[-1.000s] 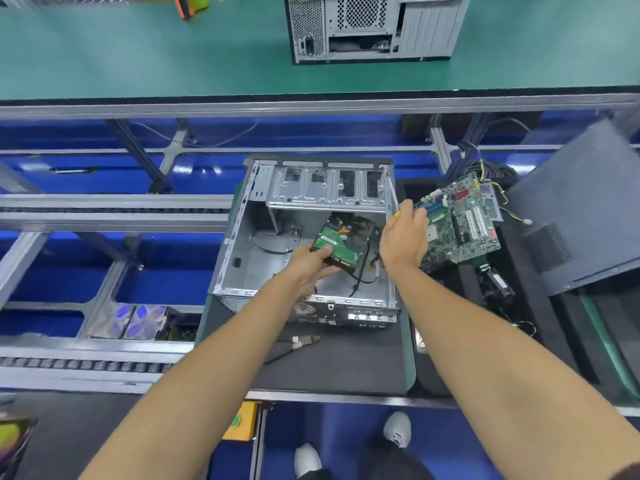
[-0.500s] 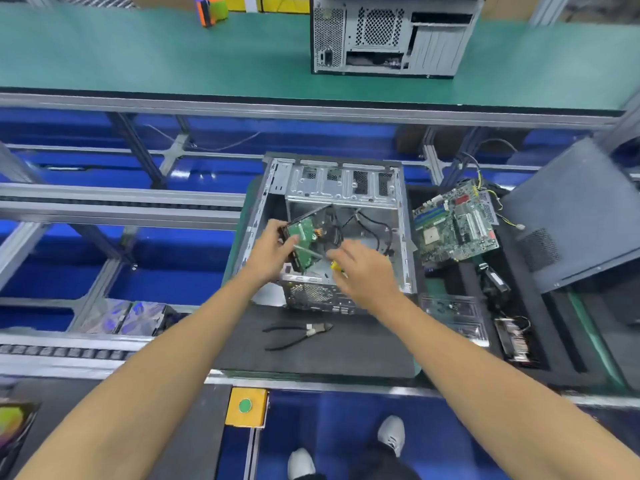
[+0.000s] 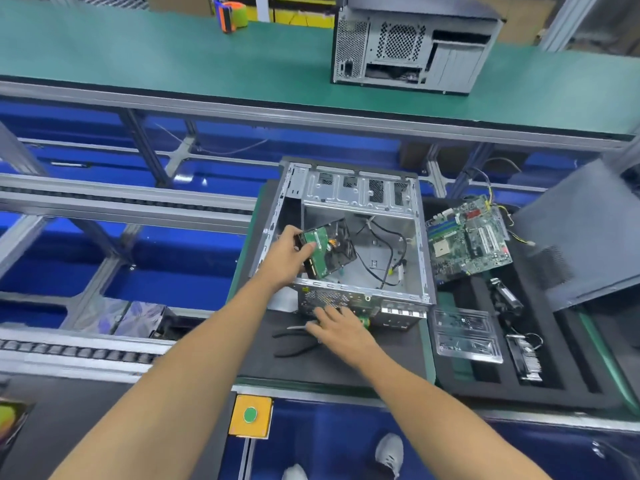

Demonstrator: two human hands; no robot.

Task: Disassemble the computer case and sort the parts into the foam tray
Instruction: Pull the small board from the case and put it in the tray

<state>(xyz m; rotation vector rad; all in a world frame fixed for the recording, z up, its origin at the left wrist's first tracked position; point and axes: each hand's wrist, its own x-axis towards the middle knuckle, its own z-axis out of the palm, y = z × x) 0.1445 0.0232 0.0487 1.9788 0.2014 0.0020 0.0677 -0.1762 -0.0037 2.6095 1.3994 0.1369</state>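
In the centre of the frame we see the open computer case [image 3: 349, 237] lying on a black foam mat [image 3: 332, 362], its interior showing loose black cables [image 3: 388, 247] running across the metal floor. Our left hand [image 3: 289, 256] reaches in over the case's left wall and grips the hard drive [image 3: 327, 249], thumb and fingers curled round its near end; the drive is tilted, green circuit board facing up, lifted within the left part of the case. The cables lie just right of the drive.

Our right hand [image 3: 337, 329] lies in front of the case's near wall, fingers spread fairly flat over a green-handled screwdriver [image 3: 362, 320] and the jaws of the black pliers [image 3: 294, 341] on the mat; we cannot tell whether it truly grasps either.

To the right, the black foam tray [image 3: 571, 386] holds the motherboard [image 3: 467, 237] tilted at its upper end, a clear plastic box [image 3: 465, 336] below it, a small black part [image 3: 504, 297] and a finned heatsink [image 3: 528, 358] in long slots. A grey side panel [image 3: 585, 233] leans at the right edge.

In the upper frame a second case [image 3: 412, 46] stands on the green bench [image 3: 173, 53], with an orange and green roll [image 3: 230, 13] at upper left. A yellow box with a green button [image 3: 250, 415] sits at the bottom.
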